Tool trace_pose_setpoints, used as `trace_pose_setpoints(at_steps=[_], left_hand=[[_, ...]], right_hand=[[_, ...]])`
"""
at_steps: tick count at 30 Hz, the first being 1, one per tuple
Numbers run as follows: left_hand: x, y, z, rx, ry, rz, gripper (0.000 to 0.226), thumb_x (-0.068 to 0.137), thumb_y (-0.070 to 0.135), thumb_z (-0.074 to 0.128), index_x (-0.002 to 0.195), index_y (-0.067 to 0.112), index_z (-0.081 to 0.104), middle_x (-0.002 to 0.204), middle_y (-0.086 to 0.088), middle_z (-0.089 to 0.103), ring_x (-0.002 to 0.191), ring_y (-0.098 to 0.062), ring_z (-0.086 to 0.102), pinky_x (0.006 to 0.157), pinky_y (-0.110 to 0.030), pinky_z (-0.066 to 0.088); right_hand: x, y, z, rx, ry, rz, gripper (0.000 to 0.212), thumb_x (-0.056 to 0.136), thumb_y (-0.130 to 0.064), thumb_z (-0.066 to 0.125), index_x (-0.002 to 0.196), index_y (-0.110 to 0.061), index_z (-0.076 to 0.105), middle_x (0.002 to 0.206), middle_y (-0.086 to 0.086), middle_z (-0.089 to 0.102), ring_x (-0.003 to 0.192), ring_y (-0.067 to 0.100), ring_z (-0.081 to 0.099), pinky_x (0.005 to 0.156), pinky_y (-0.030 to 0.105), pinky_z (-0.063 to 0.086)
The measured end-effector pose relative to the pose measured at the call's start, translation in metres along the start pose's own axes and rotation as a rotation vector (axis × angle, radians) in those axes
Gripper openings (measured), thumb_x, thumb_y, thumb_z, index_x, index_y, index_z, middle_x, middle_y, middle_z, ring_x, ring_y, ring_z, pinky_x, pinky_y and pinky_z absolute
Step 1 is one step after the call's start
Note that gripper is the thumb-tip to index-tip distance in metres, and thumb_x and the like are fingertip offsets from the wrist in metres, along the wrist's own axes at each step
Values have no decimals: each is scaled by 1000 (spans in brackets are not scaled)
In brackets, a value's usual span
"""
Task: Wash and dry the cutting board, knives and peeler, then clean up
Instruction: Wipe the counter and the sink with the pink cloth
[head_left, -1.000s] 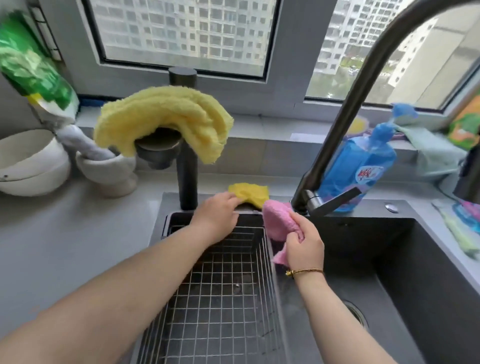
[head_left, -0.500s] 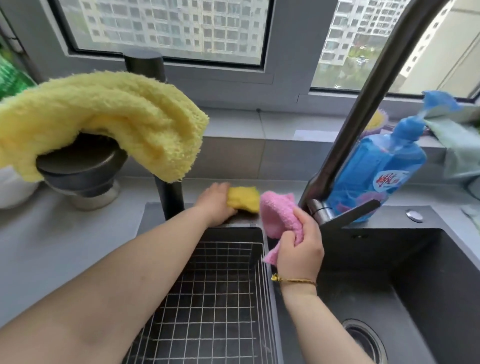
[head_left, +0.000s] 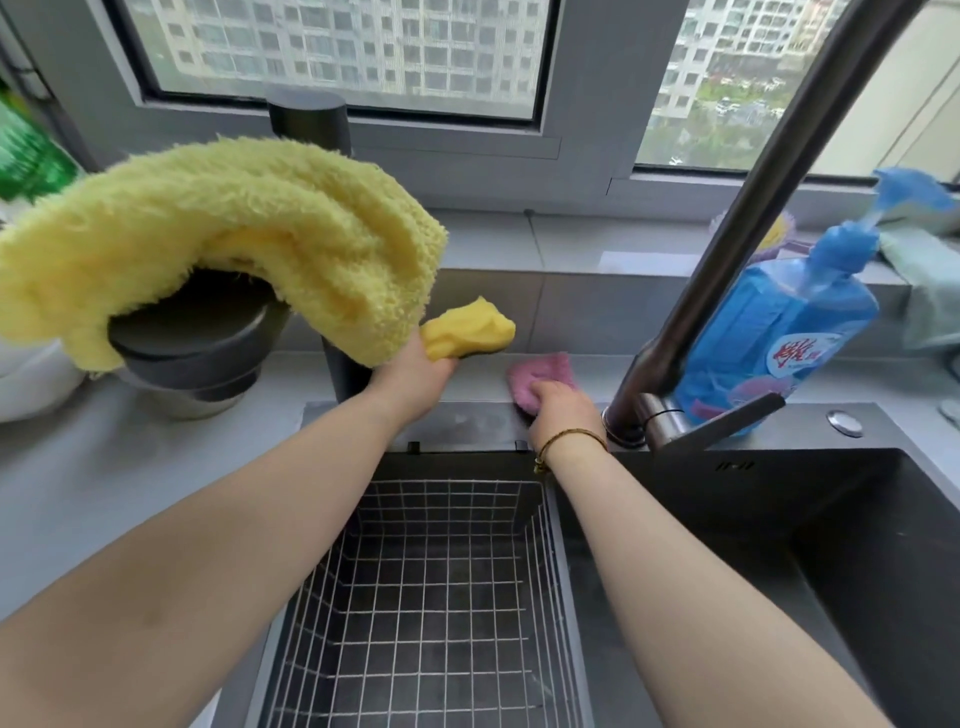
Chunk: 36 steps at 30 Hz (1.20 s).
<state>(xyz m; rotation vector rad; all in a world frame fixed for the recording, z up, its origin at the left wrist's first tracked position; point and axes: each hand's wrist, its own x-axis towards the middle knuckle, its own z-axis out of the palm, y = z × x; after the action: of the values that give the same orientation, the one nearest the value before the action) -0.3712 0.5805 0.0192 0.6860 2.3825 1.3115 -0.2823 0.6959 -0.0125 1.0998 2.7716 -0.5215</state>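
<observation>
Wiping down the sink surround looks to be the step you are on, the clean-up end of the job. No cutting board, knife or peeler shows anywhere in view, so I can't tell you where they lie.

Your right hand (head_left: 558, 410) sits just left of the base of the tall dark curved metal tap (head_left: 753, 234). Its fingers curl over a bunched pink fluffy cloth (head_left: 540, 376) and press it onto the dark back ledge of the sink (head_left: 467, 421).

Your left hand (head_left: 415, 379), further left of the tap, holds a small crumpled yellow sponge (head_left: 467, 330) lifted clear of the ledge. Its fingers are wrapped round the sponge's lower end, with the fingertips hidden behind it. With the sponge raised, the strip of ledge left of the tap lies bare, and I judge that strip is meant for the pink cloth.

The next move, as I read it:
- Sweep the pink cloth along the ledge away from the tap and through that bare strip, pressing down steadily so it drags rather than skates.
- Hold the sponge high enough for the cloth to pass beneath it.
- Mind the big fluffy yellow towel (head_left: 234, 234) draped over a dark round fixture far left of the tap. Its hanging edge is at your left wrist, touching or not I can't tell, and a snag could pull it down.

The steel wire basket (head_left: 431, 597) lies below and left of the tap. The blue pump bottle (head_left: 779, 332) stands right behind the tap, out of the cloth's path.
</observation>
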Motion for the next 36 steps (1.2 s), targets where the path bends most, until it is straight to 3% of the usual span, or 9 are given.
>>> trace_pose_setpoints(at_steps=[9, 11, 15, 19, 23, 26, 29, 32, 36], left_hand=[[8, -9, 2, -107, -58, -35, 61, 91, 2, 51, 144, 12, 22, 140, -10, 37, 101, -13, 39, 65, -10, 27], [9, -10, 3, -65, -32, -28, 59, 90, 3, 53, 142, 12, 27, 139, -10, 38, 106, -17, 43, 67, -10, 28], [11, -11, 5, 10, 31, -28, 58, 88, 6, 55, 141, 12, 31, 141, -12, 37, 125, -25, 40, 96, -25, 33], [10, -5, 2, -164, -7, -72, 60, 90, 2, 52, 143, 13, 27, 139, -11, 38, 113, -21, 44, 83, -22, 35], [9, -4, 0, -254, -70, -59, 59, 88, -4, 51, 141, 10, 29, 136, -12, 41, 100, -12, 43, 62, -14, 40], [9, -9, 1, -239, -63, -51, 60, 86, -8, 52, 140, 9, 31, 134, -13, 43, 101, -13, 44, 76, -19, 38], [13, -10, 3, -228, -48, -30, 60, 86, -7, 53, 140, 10, 33, 123, -9, 45, 100, -15, 45, 69, -16, 41], [17, -11, 7, -225, 9, -7, 59, 85, -6, 55, 137, 13, 37, 114, -2, 43, 99, -15, 46, 70, -15, 42], [20, -19, 18, -76, 106, 43, 55, 81, 1, 62, 132, 12, 46, 128, -11, 51, 113, -24, 52, 95, -27, 40]], right_hand=[[2, -17, 15, 42, -188, -444, 48, 86, 2, 43, 125, -22, 56, 138, 4, 43, 129, 23, 36, 106, 32, 33], [3, -1, 13, -3, -171, -433, 47, 84, 1, 44, 122, -23, 58, 136, 3, 46, 127, 23, 39, 104, 34, 35], [-9, 17, -4, -198, -175, -369, 52, 84, 2, 47, 127, -27, 53, 142, -3, 40, 132, 19, 32, 107, 37, 33], [-20, 10, -3, -167, -76, -199, 41, 89, -3, 42, 127, -16, 51, 137, 7, 45, 125, 26, 41, 97, 35, 37], [10, -38, 5, -111, -246, -48, 40, 94, -12, 40, 134, -9, 43, 138, 18, 42, 127, 36, 40, 101, 45, 35], [8, -68, 19, -148, -240, -228, 41, 94, -24, 44, 133, -13, 44, 141, 11, 42, 128, 31, 41, 100, 46, 36], [3, -61, 27, -140, -217, -380, 49, 94, -14, 45, 140, -18, 33, 144, 8, 36, 130, 27, 38, 99, 37, 38], [2, -37, 14, -218, -228, -381, 58, 90, -9, 48, 143, -25, 29, 146, 4, 34, 131, 26, 36, 92, 40, 43], [-9, 8, 4, -142, -92, -301, 44, 90, -10, 46, 133, -18, 46, 145, 1, 34, 134, 20, 29, 108, 32, 29]])
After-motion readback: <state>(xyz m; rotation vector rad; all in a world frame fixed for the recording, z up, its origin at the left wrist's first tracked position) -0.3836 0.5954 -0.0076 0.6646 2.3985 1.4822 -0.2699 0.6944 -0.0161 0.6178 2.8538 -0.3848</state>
